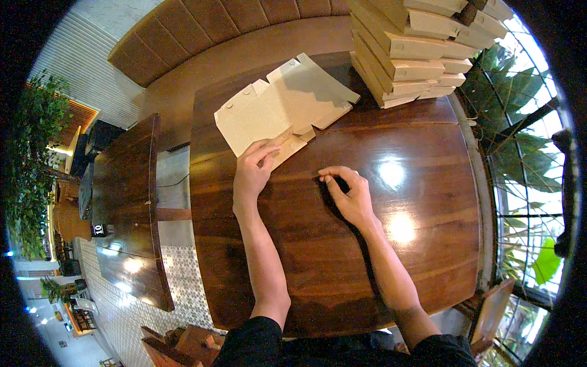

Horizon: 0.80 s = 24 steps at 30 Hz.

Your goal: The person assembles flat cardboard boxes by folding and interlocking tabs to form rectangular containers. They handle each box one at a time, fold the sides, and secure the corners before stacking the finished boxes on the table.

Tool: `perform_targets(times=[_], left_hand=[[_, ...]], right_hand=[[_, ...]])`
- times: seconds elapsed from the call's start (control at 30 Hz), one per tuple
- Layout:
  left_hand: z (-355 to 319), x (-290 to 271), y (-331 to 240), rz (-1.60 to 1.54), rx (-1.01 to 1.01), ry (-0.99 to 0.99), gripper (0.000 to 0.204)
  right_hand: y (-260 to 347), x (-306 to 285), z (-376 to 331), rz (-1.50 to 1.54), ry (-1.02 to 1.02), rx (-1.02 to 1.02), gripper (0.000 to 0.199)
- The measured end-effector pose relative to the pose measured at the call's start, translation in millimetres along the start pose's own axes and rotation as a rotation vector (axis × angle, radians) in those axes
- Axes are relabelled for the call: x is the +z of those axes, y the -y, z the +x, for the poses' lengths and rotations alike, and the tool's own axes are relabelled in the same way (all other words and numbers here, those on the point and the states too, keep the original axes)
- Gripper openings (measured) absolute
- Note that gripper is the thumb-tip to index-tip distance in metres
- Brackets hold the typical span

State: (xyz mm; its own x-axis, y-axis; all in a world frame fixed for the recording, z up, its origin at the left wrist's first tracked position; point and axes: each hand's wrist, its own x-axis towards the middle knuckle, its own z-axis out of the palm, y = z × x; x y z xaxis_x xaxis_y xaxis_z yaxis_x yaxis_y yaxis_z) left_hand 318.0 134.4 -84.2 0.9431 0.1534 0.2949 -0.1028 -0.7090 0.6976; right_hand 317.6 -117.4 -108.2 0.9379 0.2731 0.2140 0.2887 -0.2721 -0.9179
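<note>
Cardboard box (pixel 269 105) lies unfolded on the far half of the table (pixel 428 177). The left hand (pixel 253 171) touches its flap (pixel 296 145); one cannot tell if this grip pinches. The right hand (pixel 347 194), curled closed, is over the table's middle.

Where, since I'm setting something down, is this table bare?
Bare: the table right of the right hand, short of the box stack, and between the forearms. Crowded: the far side, with that stack and the open carton at the left hand.

Both forearms (pixel 264 260) extend forward, left hand (pixel 252 169) farther out, right hand (pixel 350 194) loosely curled.
</note>
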Motion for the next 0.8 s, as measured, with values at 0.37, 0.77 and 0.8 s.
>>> perform_targets(times=[0.37,0.77,0.8], left_hand=[[-4,-3,3,-0.064,-0.059,0.049,0.031],[-2,13,11,0.059,0.066,-0.146,0.016],[-3,13,10,0.049,0.047,-0.125,0.015]], right_hand=[[-1,1,0,0.019,0.011,0.018,0.015],[0,2,-1,-0.016,0.009,0.018,0.016],[0,2,-1,-0.011,0.009,0.026,0.016]])
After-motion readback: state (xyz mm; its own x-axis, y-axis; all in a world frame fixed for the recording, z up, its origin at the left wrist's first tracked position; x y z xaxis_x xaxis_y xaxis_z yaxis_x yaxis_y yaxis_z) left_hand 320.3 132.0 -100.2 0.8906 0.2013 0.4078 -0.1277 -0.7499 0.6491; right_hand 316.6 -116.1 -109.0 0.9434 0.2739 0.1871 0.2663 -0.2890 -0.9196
